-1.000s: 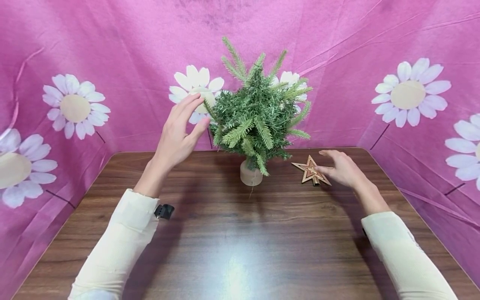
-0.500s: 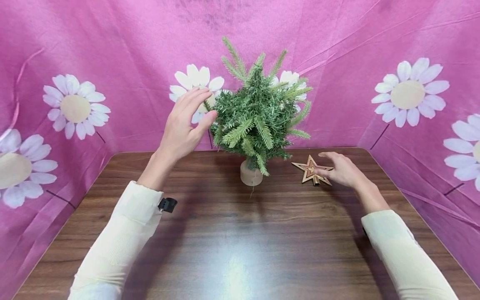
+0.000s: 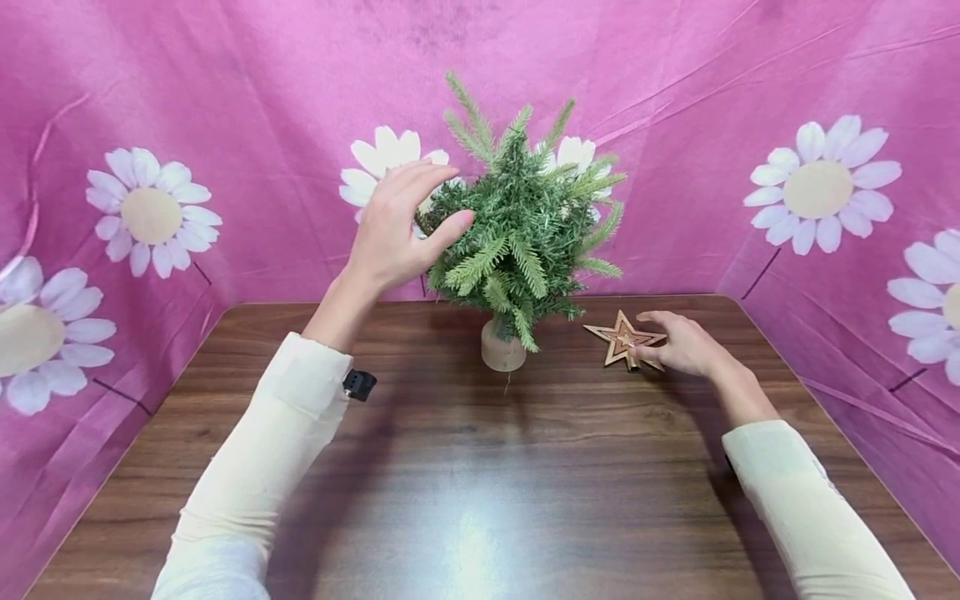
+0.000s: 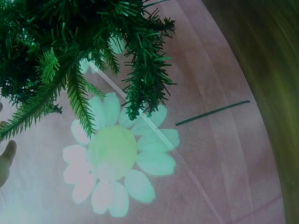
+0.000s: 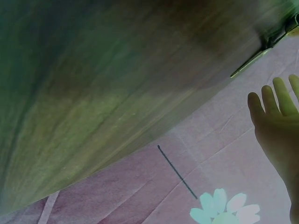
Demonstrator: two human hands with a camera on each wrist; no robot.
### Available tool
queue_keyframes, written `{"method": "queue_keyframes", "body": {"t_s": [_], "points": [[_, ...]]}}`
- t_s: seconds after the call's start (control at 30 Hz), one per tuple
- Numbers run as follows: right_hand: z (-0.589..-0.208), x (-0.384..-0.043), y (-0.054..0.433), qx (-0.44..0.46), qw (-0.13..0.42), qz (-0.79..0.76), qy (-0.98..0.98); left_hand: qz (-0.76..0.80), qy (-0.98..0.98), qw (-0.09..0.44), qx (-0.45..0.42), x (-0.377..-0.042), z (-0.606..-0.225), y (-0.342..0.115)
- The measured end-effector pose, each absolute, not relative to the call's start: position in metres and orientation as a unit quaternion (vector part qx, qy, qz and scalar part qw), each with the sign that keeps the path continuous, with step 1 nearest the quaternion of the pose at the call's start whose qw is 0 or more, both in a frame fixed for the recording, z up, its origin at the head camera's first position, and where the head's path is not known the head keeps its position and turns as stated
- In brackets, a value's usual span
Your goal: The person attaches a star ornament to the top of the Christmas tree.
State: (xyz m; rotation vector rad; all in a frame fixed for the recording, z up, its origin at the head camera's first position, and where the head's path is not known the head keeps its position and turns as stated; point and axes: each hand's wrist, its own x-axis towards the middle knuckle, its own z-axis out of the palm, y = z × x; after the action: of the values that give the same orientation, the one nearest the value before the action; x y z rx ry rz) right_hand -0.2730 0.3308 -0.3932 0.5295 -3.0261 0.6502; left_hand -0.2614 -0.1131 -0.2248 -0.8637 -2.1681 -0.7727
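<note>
Your bench (image 3: pixel 450 442) carries a small artificial tree (image 3: pixel 517 233), upright near the middle of the rear edge, on a pale cylindrical base (image 3: pixel 503 346). A thin thread (image 3: pixel 507 383) trails from the base toward the front of the bench. The star ornament (image 3: pixel 622 340) lies on the bench to the right of the base, between the tree and the rear right corner; a short dark fitting (image 3: pixel 633 364) projects from its lower side. Your left hand (image 3: pixel 390 237) is raised at the left side of the tree, thumb spread from the fingers, its grip holding nothing; contact with the foliage cannot be confirmed. Your right hand (image 3: pixel 690 343) is positioned at the right side of the star, fingers extended, thumb overlapping the ornament in the head view; its grip is unclosed, and contact cannot be confirmed. Both forearms are in light sleeves (image 3: pixel 296 408), and a black strap (image 3: pixel 361 385) shows beside the left cuff. Behind the rear edge of the bench hangs a pink backdrop (image 3: pixel 292 108) printed with white flowers (image 3: pixel 817 188).
</note>
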Motion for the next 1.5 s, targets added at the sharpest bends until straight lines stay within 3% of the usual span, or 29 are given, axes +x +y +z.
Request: {"method": "queue_keyframes", "body": {"t_s": [0.5, 0.73, 0.97, 1.5], "points": [[-0.397, -0.279, 0.338, 0.170, -0.019, 0.212, -0.962, -0.271, -0.842, 0.327, -0.332, -0.274, -0.213, -0.102], [-0.400, -0.276, 0.340, 0.165, -0.033, 0.218, -0.961, -0.235, -0.867, 0.289, -0.330, -0.274, -0.208, -0.096], [-0.400, -0.275, 0.337, 0.165, -0.046, 0.218, -0.961, -0.163, -0.868, 0.298, -0.361, -0.272, -0.208, -0.091], [-0.405, -0.271, 0.337, 0.162, -0.055, 0.195, -0.966, -0.134, -0.892, 0.259, -0.344, -0.273, -0.209, -0.093]]}}
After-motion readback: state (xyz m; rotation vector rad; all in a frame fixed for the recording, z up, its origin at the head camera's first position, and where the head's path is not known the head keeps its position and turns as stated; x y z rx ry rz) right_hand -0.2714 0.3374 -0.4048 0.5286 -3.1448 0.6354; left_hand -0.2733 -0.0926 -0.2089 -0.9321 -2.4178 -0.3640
